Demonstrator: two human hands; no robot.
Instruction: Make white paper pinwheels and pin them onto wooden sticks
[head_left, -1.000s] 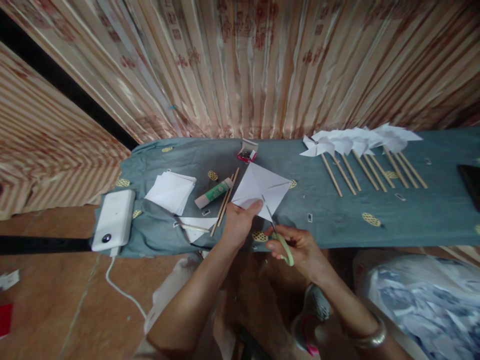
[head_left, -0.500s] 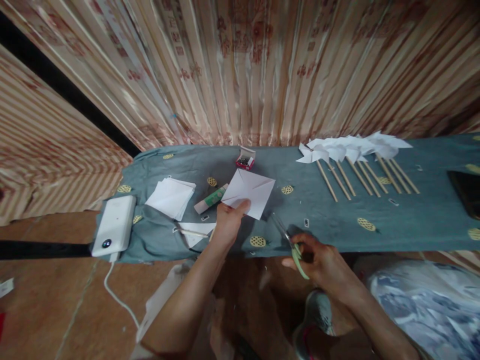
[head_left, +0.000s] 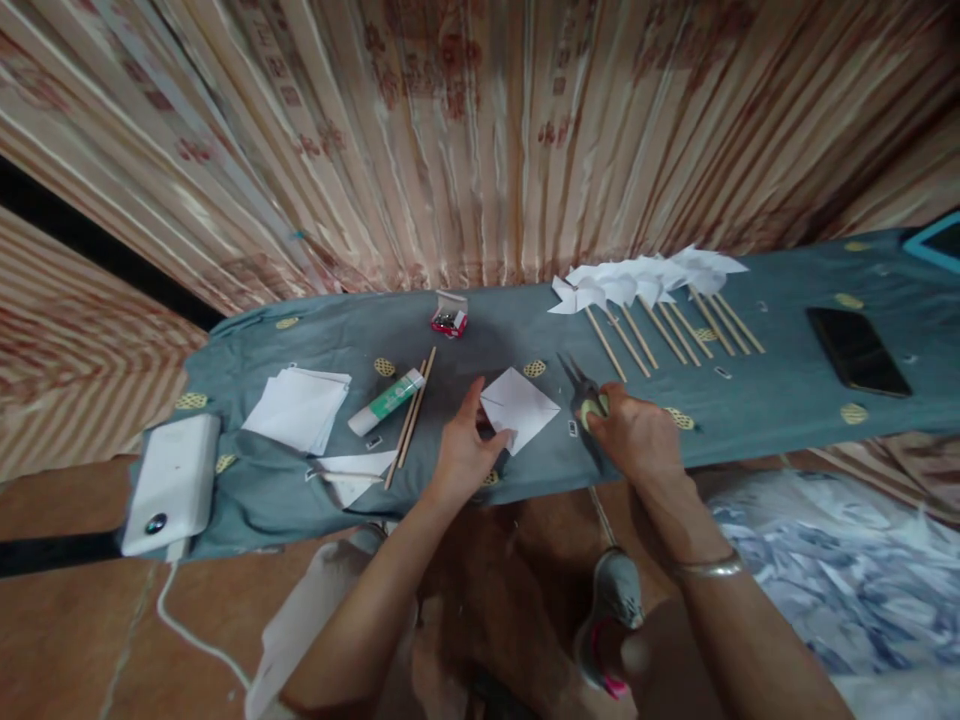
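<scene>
A white paper square [head_left: 520, 410] with cuts running in from its corners is in my left hand [head_left: 469, 445]. My thumb lies at its near edge and a finger at its left corner. Whether the sheet rests on the cloth or hovers just over it, I cannot tell. To its right, my right hand [head_left: 641, 435] grips scissors [head_left: 576, 375] with green handles, their blades pointing away and apart from the paper. Left of my left hand lie two wooden sticks [head_left: 409, 430] and a green-and-white glue stick [head_left: 387, 401].
Several white paper pinwheels [head_left: 622, 284] on sticks lie at the back right, with a black phone [head_left: 857, 350] beyond. A small red box [head_left: 449, 317] stands open at the back. Leftward are a paper stack [head_left: 296, 408], a pencil [head_left: 349, 477] on a paper scrap and a white power bank [head_left: 172, 485].
My left hand has lowered the paper square and turned it, uncovering the sticks and glue stick. My right hand has brought the scissors up over the table. The view has shifted right.
</scene>
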